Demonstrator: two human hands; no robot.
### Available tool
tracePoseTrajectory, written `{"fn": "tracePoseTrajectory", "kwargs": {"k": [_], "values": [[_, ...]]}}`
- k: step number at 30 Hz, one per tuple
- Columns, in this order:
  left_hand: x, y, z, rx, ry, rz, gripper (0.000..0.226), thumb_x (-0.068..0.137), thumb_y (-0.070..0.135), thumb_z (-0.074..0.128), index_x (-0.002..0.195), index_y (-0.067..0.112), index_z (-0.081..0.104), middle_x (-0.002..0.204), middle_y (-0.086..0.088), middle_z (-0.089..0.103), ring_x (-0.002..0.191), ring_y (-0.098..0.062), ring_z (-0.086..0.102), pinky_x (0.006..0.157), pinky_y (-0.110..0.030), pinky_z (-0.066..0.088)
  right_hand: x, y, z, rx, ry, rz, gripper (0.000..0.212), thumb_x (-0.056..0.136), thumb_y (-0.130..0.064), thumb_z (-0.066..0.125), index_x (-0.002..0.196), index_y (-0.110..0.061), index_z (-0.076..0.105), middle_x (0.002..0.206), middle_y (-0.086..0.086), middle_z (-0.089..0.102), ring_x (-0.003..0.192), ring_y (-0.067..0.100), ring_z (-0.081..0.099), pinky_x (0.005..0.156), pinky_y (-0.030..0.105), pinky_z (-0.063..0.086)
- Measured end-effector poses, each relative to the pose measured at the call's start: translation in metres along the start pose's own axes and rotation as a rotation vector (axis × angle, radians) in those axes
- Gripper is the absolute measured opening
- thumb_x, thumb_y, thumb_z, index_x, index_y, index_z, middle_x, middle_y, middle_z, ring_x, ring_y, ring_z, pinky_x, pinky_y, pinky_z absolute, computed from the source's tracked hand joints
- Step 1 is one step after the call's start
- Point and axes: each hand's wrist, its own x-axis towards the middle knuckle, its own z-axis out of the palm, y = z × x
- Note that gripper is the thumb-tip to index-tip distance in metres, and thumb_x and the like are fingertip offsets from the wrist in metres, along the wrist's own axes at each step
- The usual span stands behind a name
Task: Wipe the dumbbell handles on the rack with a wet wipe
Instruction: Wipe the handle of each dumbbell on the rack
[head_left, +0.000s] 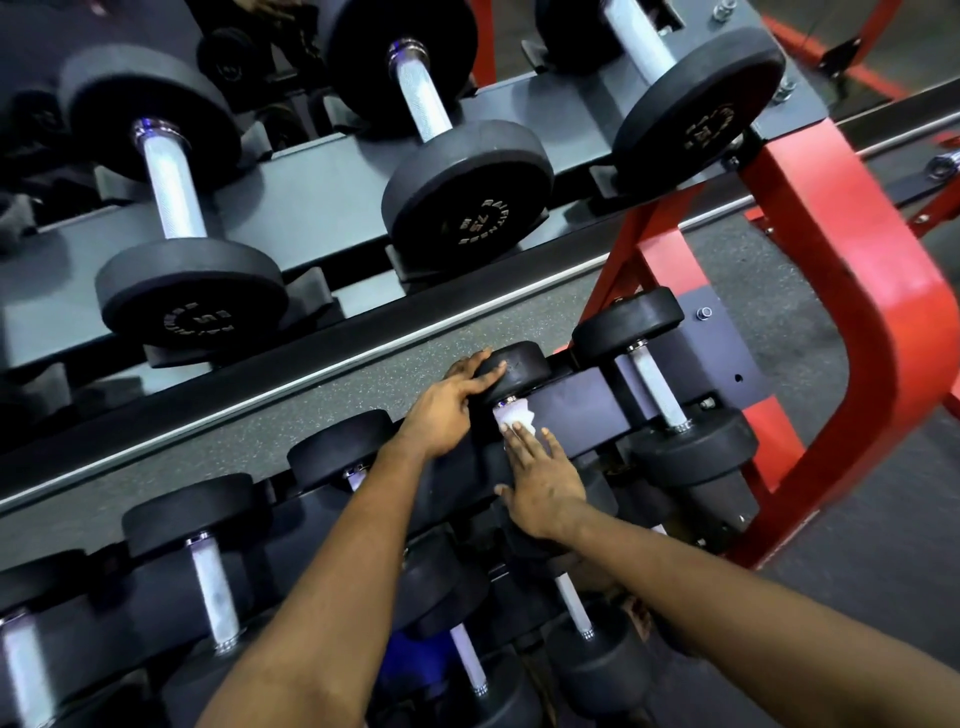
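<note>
On the rack's middle shelf lies a small black dumbbell (514, 366), second from the right end. My left hand (454, 402) rests flat on its far head, fingers spread over the rubber. A white wet wipe (511, 418) is wrapped over that dumbbell's handle. My right hand (543, 480) presses on the wipe with straight fingers, covering most of the handle. The dumbbell's near head is hidden under my right hand.
More dumbbells flank it: one to the right (660, 387), others to the left (213, 582). The top shelf (322, 192) carries three large dumbbells (174, 182). A lower shelf holds dumbbells (574, 603) beneath my arms. The red rack frame (872, 322) curves down at the right.
</note>
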Motion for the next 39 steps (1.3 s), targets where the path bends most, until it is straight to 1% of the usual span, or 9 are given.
{"fn": "tracePoseTrajectory", "kwargs": {"k": [3, 8, 10, 15, 22, 26, 29, 34, 39], "values": [[0.0, 0.0, 0.0, 0.006, -0.005, -0.005, 0.084, 0.086, -0.016, 0.035, 0.146, 0.042, 0.043, 0.159, 0.023, 0.018, 0.149, -0.001, 0.011, 0.118, -0.016, 0.009, 0.01, 0.008, -0.004, -0.036, 0.016, -0.034, 0.071, 0.103, -0.05, 0.017, 0.154, -0.007, -0.005, 0.162, 0.002, -0.017, 0.147, 0.017, -0.022, 0.116, 0.042, -0.017], [0.0, 0.002, -0.001, 0.007, -0.006, 0.003, 0.086, 0.084, -0.019, 0.033, 0.146, 0.039, 0.043, 0.162, 0.017, 0.019, 0.15, -0.006, 0.012, 0.117, -0.014, 0.005, -0.004, 0.006, 0.002, -0.181, -0.183, -0.182, 0.055, 0.104, -0.048, 0.016, 0.152, -0.025, 0.03, 0.163, 0.006, 0.011, 0.151, 0.019, -0.009, 0.117, 0.048, -0.014], [0.0, 0.001, 0.0, 0.005, -0.001, -0.001, 0.086, 0.083, -0.019, 0.034, 0.146, 0.04, 0.043, 0.161, 0.017, 0.02, 0.15, -0.006, 0.012, 0.117, -0.014, 0.006, 0.001, 0.005, -0.006, -0.143, -0.169, -0.14, 0.058, 0.103, -0.049, 0.016, 0.15, -0.02, 0.036, 0.163, 0.005, 0.011, 0.151, 0.018, -0.008, 0.118, 0.048, -0.012], [0.0, 0.0, 0.0, 0.006, -0.006, -0.015, 0.087, 0.084, -0.017, 0.035, 0.146, 0.043, 0.042, 0.162, 0.019, 0.018, 0.15, -0.005, 0.012, 0.116, -0.015, 0.01, 0.015, 0.01, -0.017, -0.046, -0.003, -0.033, 0.07, 0.102, -0.052, 0.018, 0.156, -0.011, 0.0, 0.163, -0.001, -0.012, 0.149, 0.015, -0.015, 0.119, 0.041, -0.011], [0.0, 0.0, 0.003, -0.034, -0.01, -0.01, 0.089, 0.083, -0.02, 0.032, 0.144, 0.044, 0.039, 0.152, 0.028, 0.017, 0.151, -0.006, 0.012, 0.119, -0.018, 0.006, -0.016, 0.002, -0.003, -0.091, -0.146, -0.063, 0.064, 0.103, -0.05, 0.014, 0.153, -0.011, 0.022, 0.164, 0.005, 0.001, 0.151, 0.019, -0.007, 0.121, 0.043, -0.007], [-0.001, 0.002, 0.003, -0.026, 0.003, -0.016, 0.087, 0.083, -0.019, 0.033, 0.145, 0.042, 0.042, 0.152, 0.028, 0.017, 0.151, -0.007, 0.013, 0.12, -0.019, 0.008, 0.008, 0.013, -0.012, 0.01, 0.005, -0.04, 0.067, 0.103, -0.049, 0.017, 0.156, -0.01, 0.002, 0.163, 0.001, -0.012, 0.15, 0.017, -0.013, 0.12, 0.043, -0.006], [-0.002, 0.004, 0.001, -0.017, 0.004, -0.009, 0.085, 0.084, -0.018, 0.035, 0.145, 0.041, 0.043, 0.154, 0.027, 0.018, 0.151, -0.007, 0.014, 0.121, -0.02, 0.01, 0.012, 0.018, -0.006, 0.067, 0.013, -0.048, 0.069, 0.103, -0.048, 0.02, 0.156, -0.011, -0.004, 0.161, -0.001, -0.019, 0.149, 0.017, -0.017, 0.121, 0.041, -0.005], [-0.005, 0.009, -0.001, 0.015, 0.016, -0.02, 0.084, 0.084, -0.018, 0.034, 0.146, 0.038, 0.044, 0.161, 0.019, 0.02, 0.149, -0.003, 0.014, 0.114, -0.012, 0.006, -0.025, 0.009, 0.02, 0.119, -0.037, -0.015, 0.071, 0.102, -0.051, 0.022, 0.154, -0.003, 0.018, 0.164, 0.003, -0.001, 0.15, 0.022, 0.007, 0.121, 0.039, 0.004], [-0.003, 0.007, 0.001, -0.001, 0.013, -0.018, 0.087, 0.082, -0.019, 0.033, 0.146, 0.04, 0.043, 0.161, 0.02, 0.019, 0.151, -0.007, 0.013, 0.118, -0.017, 0.007, -0.028, 0.003, 0.014, 0.348, 0.107, 0.06, 0.064, 0.102, -0.046, 0.03, 0.15, -0.003, 0.032, 0.162, 0.005, 0.02, 0.142, 0.025, 0.032, 0.116, 0.033, 0.022]]}}
